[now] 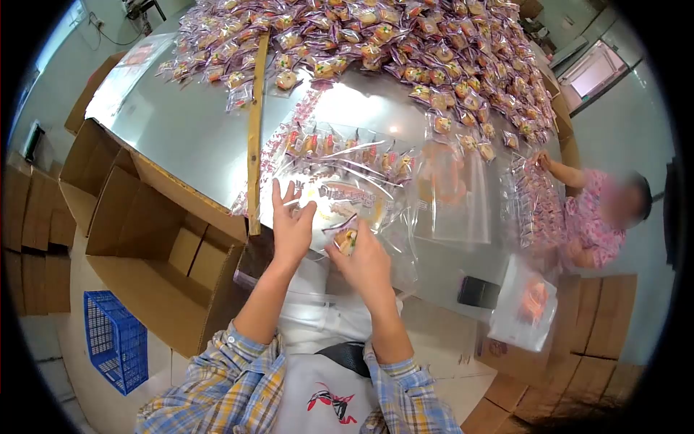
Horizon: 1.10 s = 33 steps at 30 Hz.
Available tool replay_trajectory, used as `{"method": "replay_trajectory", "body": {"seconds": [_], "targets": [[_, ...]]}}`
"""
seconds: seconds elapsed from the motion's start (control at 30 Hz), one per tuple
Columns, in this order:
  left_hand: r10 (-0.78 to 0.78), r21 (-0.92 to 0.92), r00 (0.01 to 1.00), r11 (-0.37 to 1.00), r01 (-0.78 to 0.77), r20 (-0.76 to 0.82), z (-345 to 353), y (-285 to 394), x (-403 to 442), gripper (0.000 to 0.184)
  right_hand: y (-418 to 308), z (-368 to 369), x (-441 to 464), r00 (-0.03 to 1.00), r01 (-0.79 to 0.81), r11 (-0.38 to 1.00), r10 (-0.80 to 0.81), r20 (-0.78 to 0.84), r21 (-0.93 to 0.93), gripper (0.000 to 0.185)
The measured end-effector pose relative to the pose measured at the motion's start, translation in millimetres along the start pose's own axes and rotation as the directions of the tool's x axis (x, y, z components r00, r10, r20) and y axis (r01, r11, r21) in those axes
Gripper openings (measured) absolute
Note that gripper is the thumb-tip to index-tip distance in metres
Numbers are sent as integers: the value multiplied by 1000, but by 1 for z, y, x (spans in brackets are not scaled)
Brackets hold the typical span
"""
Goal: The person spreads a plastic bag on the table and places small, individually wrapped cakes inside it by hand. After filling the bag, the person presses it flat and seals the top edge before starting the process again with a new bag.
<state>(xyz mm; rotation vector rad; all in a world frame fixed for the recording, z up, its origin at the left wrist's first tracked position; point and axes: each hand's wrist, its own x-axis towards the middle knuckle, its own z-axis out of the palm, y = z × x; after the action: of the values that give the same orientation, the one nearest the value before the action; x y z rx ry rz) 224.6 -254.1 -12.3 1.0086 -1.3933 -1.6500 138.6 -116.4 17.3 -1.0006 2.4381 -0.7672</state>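
Observation:
A large clear printed plastic bag (322,189) lies on the metal table in front of me, with a row of individually wrapped pastries (340,148) inside its far end. My left hand (291,230) is over the near left part of the bag, fingers spread and nothing gripped. Between the thumb and fingers of my right hand (367,266) is a single wrapped pastry (343,237) in purple-and-clear film, just above the bag's near end. Whether the left fingertips press on the plastic I cannot tell.
A big pile of wrapped pastries (434,50) covers the table's far side. A wooden strip (256,137) runs along the left. Flat plastic bags (459,192) lie to the right, near a black box (477,291). Open cartons (155,271) and a blue crate (116,340) stand left. Another person (596,217) works at right.

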Motion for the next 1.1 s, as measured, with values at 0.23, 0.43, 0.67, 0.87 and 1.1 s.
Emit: {"method": "replay_trajectory", "body": {"seconds": [0.23,0.43,0.67,0.87,1.1], "targets": [[-69,-267,992,959,95,105,28,26,-16,84,7,-8,-10,999,-12,990,6,-43,-144,104],[-144,-776,922,503,380,359,41,47,-5,62,25,1,-4,972,43,996,-25,-234,75,98],[-323,-588,943,749,305,78,42,14,5,55,38,34,17,962,-19,920,123,-242,391,77],[298,668,951,692,-274,81,12,-15,-2,60,-3,17,31,955,-46,943,137,-261,328,73],[339,689,891,567,-451,303,-18,-1,3,66,10,23,52,969,-224,338,180,171,914,60]]}}
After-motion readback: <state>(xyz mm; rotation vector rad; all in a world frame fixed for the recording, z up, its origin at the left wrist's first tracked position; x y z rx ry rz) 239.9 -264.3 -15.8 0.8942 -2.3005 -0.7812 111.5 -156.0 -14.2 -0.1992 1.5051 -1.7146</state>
